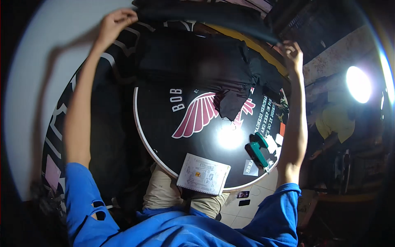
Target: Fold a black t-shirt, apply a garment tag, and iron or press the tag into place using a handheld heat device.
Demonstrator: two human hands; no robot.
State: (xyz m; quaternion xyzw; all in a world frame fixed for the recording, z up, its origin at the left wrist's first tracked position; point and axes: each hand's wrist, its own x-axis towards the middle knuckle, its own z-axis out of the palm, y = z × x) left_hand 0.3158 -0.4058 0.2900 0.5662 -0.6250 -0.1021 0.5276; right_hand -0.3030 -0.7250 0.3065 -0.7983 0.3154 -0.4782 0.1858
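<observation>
Blue sleeves lead up to both hands, left hand (pixel 119 19) at eleven o'clock and right hand (pixel 291 51) at one, set wide apart, each pinching the black cloth (pixel 205 14) stretched crosswise above the table (pixel 164 148).

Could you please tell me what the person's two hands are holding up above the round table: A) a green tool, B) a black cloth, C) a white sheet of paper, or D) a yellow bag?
B: the left hand and the right hand each grip one end of a black cloth stretched between them above the round table, while the paper and the green tool lie on it untouched.
</observation>
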